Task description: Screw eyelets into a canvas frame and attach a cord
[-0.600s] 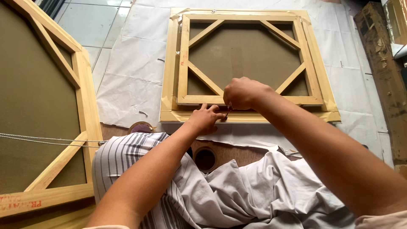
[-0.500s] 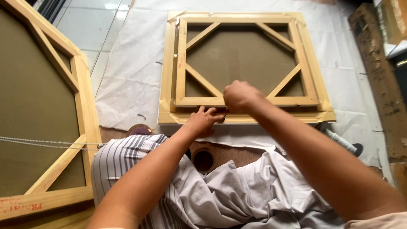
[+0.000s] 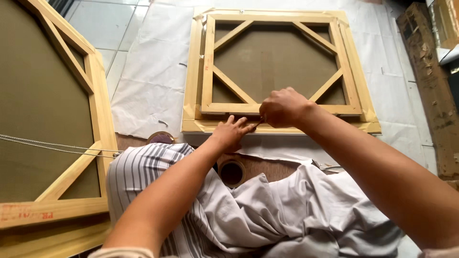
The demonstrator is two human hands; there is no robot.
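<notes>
A square wooden stretcher frame [image 3: 206, 71] with diagonal corner braces lies on a brown canvas whose edges are wrapped in tan tape [image 3: 191, 95]. My left hand [image 3: 232, 134] rests with fingers spread flat on the taped near edge. My right hand [image 3: 284, 107] is a closed fist on the frame's near bar, just right of the left fingers. A thin dark tip [image 3: 258, 123] pokes from the fist toward them; what it is I cannot tell.
A larger wooden frame [image 3: 98, 95] with a hanging wire [image 3: 48, 145] fills the left. White paper [image 3: 153, 71] covers the floor. A tape roll [image 3: 233, 172] sits near my lap, another roll [image 3: 161, 138] beside it. Worn cardboard [image 3: 430, 86] lies at right.
Both hands stay on the frame's near edge. The view has shifted slightly, with no clear movement of the hands along the tape.
</notes>
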